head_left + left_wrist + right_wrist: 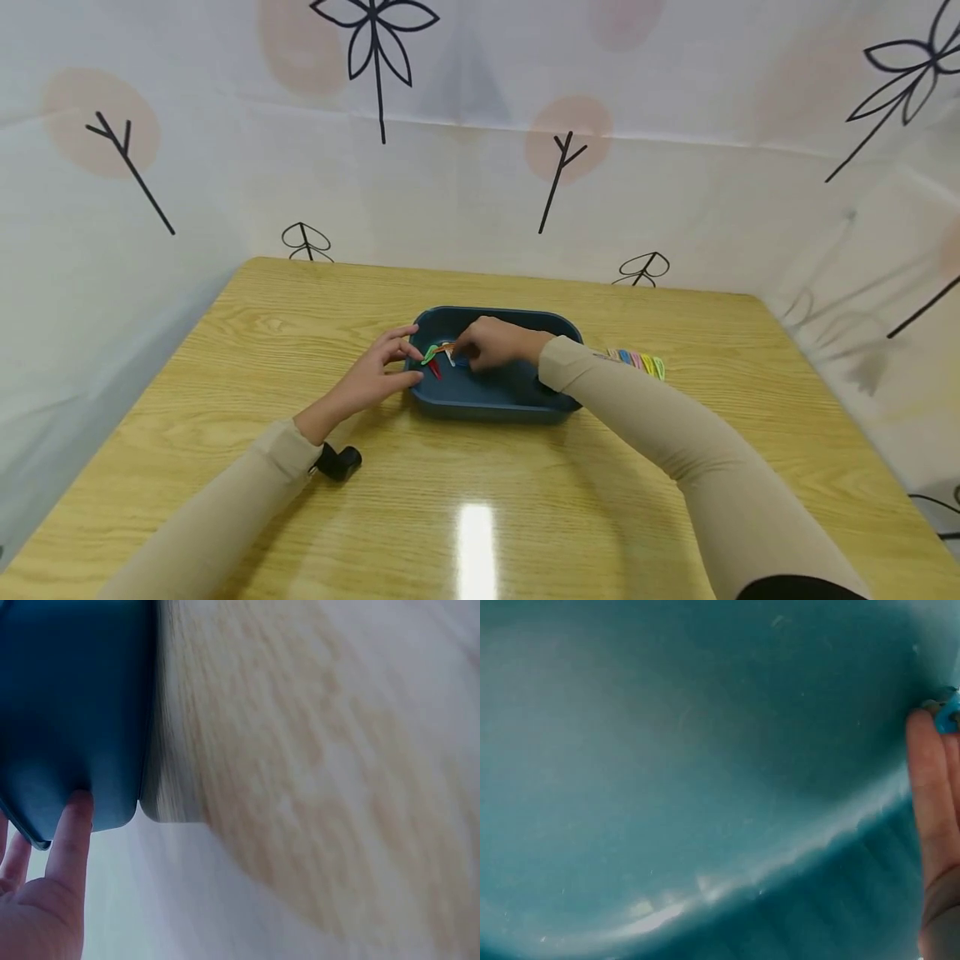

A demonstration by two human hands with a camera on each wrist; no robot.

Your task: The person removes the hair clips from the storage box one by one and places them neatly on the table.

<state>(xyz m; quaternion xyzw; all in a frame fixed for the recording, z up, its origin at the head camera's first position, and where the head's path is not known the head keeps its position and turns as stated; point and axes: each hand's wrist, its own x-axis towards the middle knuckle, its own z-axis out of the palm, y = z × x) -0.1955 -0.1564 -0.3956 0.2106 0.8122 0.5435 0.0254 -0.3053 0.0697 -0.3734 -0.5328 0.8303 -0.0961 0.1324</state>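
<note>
A dark blue tray [495, 414] stands on the table with several small coloured clip-like pieces inside, among them a green one [430, 354], a red one [435, 369] and a white one. My left hand [375, 371] is at the tray's left end, its fingers spread and fairly straight along the rim. In the left wrist view one finger [71, 840] touches the tray's wall. My right hand [495, 342] reaches down into the tray beside the pieces, fingers bent downward. At its fingertips the right wrist view shows a small blue piece [948, 714], partly cut off by the frame.
Right of the tray lies a row of several pastel loop-shaped pieces [645, 363], partly behind the right sleeve. A black wrist device [337, 462] hangs by the left cuff. The wooden table [420, 500] ends at a patterned cloth backdrop [450, 192].
</note>
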